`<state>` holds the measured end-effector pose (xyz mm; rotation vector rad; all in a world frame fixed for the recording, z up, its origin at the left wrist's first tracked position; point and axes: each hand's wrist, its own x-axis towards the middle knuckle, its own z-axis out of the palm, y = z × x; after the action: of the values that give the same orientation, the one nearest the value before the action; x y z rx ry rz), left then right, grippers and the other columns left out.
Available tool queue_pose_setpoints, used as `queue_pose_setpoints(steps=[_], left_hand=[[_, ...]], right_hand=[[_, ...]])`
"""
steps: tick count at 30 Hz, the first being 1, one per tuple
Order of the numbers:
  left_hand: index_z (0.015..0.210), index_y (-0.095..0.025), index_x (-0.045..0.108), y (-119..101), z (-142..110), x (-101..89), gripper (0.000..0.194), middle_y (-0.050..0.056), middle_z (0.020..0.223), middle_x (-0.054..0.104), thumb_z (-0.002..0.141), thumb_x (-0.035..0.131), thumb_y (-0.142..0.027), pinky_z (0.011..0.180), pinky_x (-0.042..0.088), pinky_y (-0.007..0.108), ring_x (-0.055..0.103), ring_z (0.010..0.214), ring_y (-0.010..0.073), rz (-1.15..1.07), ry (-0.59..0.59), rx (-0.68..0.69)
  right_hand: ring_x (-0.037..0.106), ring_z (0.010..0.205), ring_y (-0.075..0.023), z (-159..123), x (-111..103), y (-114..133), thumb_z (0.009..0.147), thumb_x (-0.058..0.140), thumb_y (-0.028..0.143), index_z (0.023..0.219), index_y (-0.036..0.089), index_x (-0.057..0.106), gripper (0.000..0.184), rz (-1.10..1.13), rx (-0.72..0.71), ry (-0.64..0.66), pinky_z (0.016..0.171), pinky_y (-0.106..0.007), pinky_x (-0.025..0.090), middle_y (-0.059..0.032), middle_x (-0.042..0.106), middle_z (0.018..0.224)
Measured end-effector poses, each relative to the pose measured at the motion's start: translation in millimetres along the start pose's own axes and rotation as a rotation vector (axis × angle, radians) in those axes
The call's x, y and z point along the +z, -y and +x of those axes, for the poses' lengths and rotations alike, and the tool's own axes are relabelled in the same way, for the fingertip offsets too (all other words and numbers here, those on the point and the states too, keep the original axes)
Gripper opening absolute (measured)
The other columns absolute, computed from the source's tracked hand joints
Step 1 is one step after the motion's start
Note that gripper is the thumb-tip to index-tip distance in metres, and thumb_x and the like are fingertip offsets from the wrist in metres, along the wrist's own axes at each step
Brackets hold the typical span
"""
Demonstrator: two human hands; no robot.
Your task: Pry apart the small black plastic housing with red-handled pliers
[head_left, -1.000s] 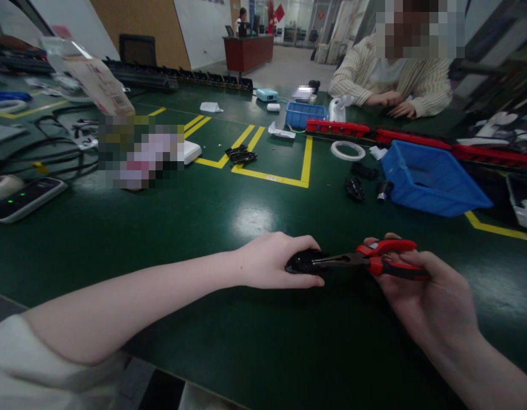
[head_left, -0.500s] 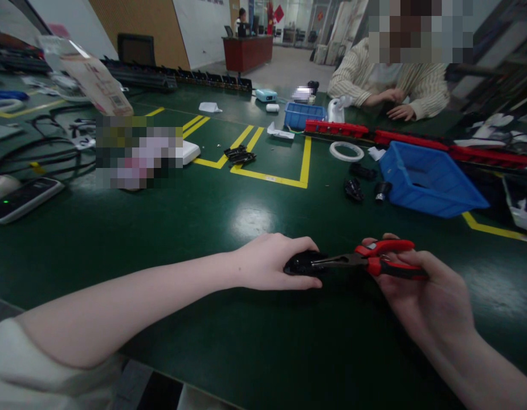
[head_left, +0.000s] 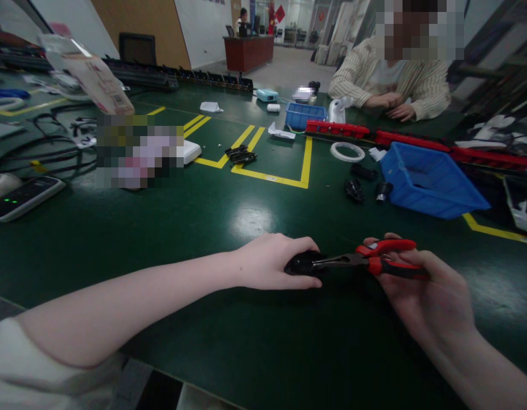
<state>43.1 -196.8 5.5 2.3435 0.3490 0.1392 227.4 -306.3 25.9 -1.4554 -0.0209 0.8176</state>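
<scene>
My left hand (head_left: 274, 261) is closed over a small black part (head_left: 301, 263) and presses it to the green table (head_left: 229, 228). My right hand (head_left: 421, 287) grips the red handles of a pair of pliers (head_left: 374, 259). The pliers' dark jaws reach left into the black part. Most of that part is hidden under my left fingers.
A large blue bin (head_left: 429, 179) stands at the right, with small black parts (head_left: 355, 188) and a white tape ring (head_left: 347, 151) beside it. A smaller blue bin (head_left: 305, 114) and red rails (head_left: 338, 128) lie farther back. A person in a striped shirt (head_left: 391, 80) sits across. Cables (head_left: 45, 151) lie at the left.
</scene>
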Motion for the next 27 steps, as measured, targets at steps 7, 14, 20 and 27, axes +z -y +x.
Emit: queue_pose_setpoints(steps=[7,14,20,27], left_hand=[[0.113,-0.016,0.054,-0.6,-0.3,-1.6,0.039,0.000,0.083,0.065,0.086,0.062,-0.044,0.053,0.038,0.020,0.058,0.065,0.0121,-0.043,0.014,-0.016],[0.113,-0.015,0.054,1.0,-0.6,-1.1,0.040,0.000,0.082,0.065,0.086,0.062,-0.044,0.052,0.037,0.020,0.058,0.063,0.0117,-0.053,0.001,0.002],[0.115,-0.016,0.053,0.7,-0.3,-0.9,0.041,0.001,0.085,0.066,0.086,0.062,-0.043,0.053,0.039,0.021,0.059,0.066,0.0126,-0.034,0.008,0.004],[0.114,-0.017,0.053,2.8,-1.0,-1.1,0.038,0.000,0.085,0.066,0.087,0.061,-0.042,0.054,0.040,0.020,0.060,0.067,0.0120,-0.084,-0.005,0.005]], right_hand=[[0.068,0.086,-0.0173,0.4,0.2,0.7,0.064,0.052,0.012,0.085,0.018,0.064,0.025,0.007,0.014,-0.004,0.079,-0.030,0.057,-0.0056,0.072,0.085],[0.068,0.086,-0.0170,1.1,1.8,0.6,0.065,0.051,0.011,0.087,0.018,0.063,0.026,0.017,0.015,-0.006,0.073,-0.026,0.058,-0.0057,0.072,0.084],[0.069,0.083,-0.0161,-0.8,2.0,2.3,0.064,0.053,0.012,0.088,0.018,0.063,0.027,0.001,0.020,-0.012,0.066,-0.023,0.057,-0.0060,0.071,0.086],[0.068,0.083,-0.0152,1.5,0.4,3.3,0.060,0.054,0.013,0.081,0.019,0.062,0.023,-0.007,-0.034,-0.014,0.067,-0.023,0.057,-0.0041,0.070,0.077]])
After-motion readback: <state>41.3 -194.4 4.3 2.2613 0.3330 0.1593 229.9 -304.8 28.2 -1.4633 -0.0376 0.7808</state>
